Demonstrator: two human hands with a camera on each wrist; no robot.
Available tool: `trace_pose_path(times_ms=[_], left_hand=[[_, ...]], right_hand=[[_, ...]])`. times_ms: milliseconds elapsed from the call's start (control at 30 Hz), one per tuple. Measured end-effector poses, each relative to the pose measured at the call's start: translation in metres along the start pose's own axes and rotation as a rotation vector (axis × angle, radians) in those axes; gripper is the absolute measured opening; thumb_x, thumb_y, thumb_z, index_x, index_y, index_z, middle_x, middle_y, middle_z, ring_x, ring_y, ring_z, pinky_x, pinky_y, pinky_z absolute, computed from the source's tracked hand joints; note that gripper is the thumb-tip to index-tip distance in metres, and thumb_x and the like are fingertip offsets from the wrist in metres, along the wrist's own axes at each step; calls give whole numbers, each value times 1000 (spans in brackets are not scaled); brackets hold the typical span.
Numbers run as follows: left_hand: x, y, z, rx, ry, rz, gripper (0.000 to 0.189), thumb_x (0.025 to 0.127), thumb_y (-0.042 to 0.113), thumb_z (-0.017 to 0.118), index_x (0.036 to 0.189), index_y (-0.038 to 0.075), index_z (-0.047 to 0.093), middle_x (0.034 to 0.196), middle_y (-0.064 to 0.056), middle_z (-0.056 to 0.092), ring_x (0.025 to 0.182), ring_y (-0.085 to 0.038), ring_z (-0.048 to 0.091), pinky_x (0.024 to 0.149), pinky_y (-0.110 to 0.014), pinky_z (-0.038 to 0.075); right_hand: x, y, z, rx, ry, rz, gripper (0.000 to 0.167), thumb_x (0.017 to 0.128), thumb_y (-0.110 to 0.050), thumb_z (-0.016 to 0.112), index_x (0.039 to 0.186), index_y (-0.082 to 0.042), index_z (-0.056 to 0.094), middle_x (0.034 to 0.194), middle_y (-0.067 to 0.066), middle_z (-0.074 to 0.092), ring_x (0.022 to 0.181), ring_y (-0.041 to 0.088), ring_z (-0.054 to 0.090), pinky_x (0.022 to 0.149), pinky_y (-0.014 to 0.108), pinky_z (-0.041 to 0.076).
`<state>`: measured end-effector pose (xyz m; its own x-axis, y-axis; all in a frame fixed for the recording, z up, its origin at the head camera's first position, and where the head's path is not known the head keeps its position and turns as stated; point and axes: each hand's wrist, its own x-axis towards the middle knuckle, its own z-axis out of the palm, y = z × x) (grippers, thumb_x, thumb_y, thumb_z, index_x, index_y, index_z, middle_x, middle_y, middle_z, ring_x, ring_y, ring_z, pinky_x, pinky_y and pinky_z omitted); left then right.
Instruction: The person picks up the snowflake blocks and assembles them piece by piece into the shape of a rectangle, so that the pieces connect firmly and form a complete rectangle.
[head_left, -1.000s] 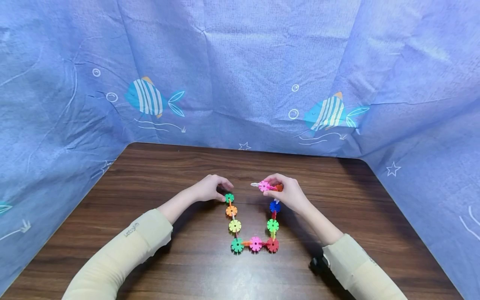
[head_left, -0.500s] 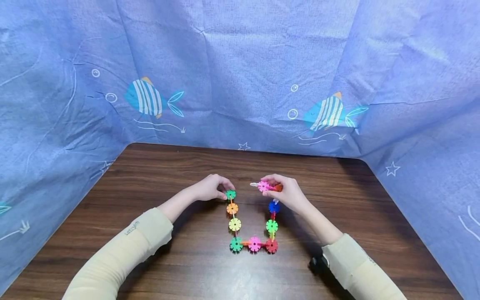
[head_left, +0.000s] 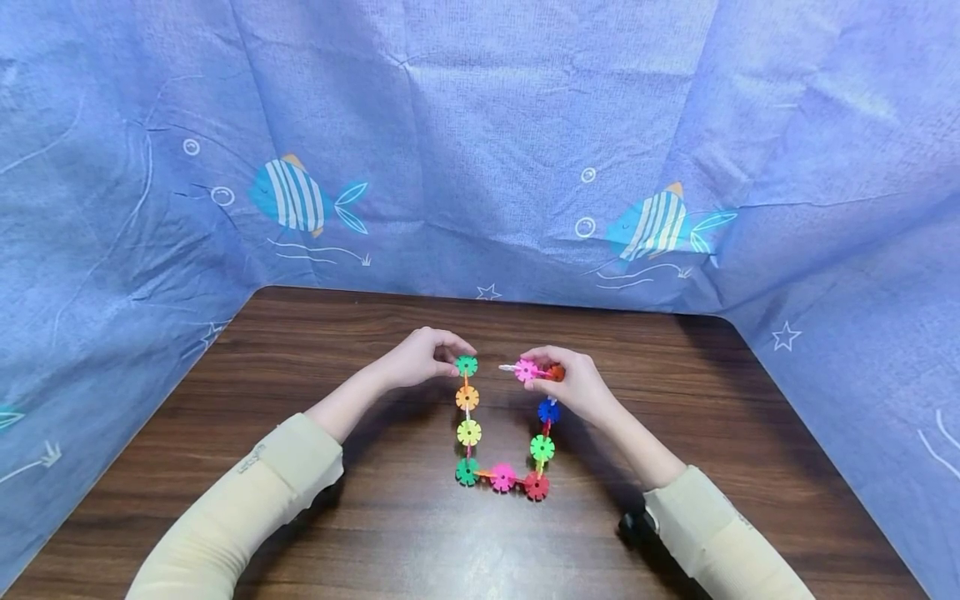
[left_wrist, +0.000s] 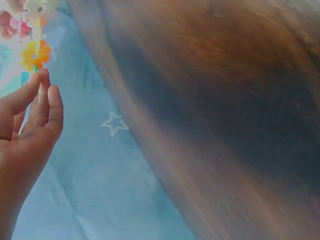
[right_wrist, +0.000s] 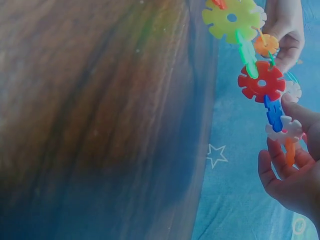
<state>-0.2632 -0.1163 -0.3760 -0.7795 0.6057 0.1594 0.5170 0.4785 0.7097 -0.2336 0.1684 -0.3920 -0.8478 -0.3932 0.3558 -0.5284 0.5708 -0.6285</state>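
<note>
A chain of interlocking notched plastic discs forms a U shape in the head view, its open side facing the back. My left hand [head_left: 423, 358] pinches the green end disc [head_left: 467, 366]; below it follow an orange disc [head_left: 467, 398] and a yellow disc [head_left: 469, 432]. At the other end, my right hand [head_left: 581, 387] grips the chain around an orange-red disc [head_left: 556, 372]. From those fingers a pink disc [head_left: 526, 370] and an edge-on white disc [head_left: 507, 367] point left, apart from the green one. In the right wrist view, a white disc [right_wrist: 284, 129] lies by the fingers.
The dark wooden table [head_left: 360, 533] has rounded back corners. Blue cloth [head_left: 480, 125] with printed fish hangs behind it and at both sides. A small black object [head_left: 636, 527] shows beside the right sleeve.
My left hand has moved away from the body and slightly right, drawing the green end disc with it. The chain's left side and bottom row have shifted; the right hand has hardly moved.
</note>
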Motion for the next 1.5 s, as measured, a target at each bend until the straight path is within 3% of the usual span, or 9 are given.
trace_pose_path(times_ms=[300, 833, 1000, 1300, 1500], left_hand=[[1, 14, -2, -86, 70, 30, 31, 82, 0, 70, 112, 7, 67, 87, -3, 71, 78, -16, 67, 70, -37, 53], [2, 24, 5, -183, 117, 14, 31, 83, 1, 70, 113, -1, 66, 94, -15, 71, 86, -26, 67, 75, -36, 53], [3, 24, 6, -177, 119, 9, 30, 83, 1, 69, 112, 0, 66, 92, -11, 71, 84, -20, 67, 76, -39, 53], [2, 25, 8, -189, 128, 17, 28, 83, 2, 69, 112, 1, 67, 91, -9, 71, 81, -14, 67, 71, -27, 54], [0, 27, 8, -205, 158, 9, 28, 83, 4, 71, 110, 1, 68, 90, -8, 72, 82, -15, 67, 73, -34, 55]], right_hand=[[3, -6, -1, 5, 56, -34, 35, 74, -14, 81, 106, -14, 69, 92, 1, 71, 81, 12, 62, 68, 24, 51], [6, -16, -1, 9, 63, -66, 34, 74, -15, 81, 105, -13, 68, 89, -1, 69, 77, 10, 59, 65, 23, 51], [6, -17, 0, 21, 63, -73, 35, 73, -11, 81, 106, -13, 68, 91, 0, 69, 77, 11, 60, 65, 24, 51], [7, -20, 3, 47, 34, -60, 33, 76, -15, 80, 106, -13, 66, 91, -1, 70, 80, 11, 62, 67, 25, 52], [6, -21, 4, 38, 18, -67, 35, 77, -14, 79, 109, -16, 63, 93, -2, 69, 82, 11, 61, 69, 26, 51]])
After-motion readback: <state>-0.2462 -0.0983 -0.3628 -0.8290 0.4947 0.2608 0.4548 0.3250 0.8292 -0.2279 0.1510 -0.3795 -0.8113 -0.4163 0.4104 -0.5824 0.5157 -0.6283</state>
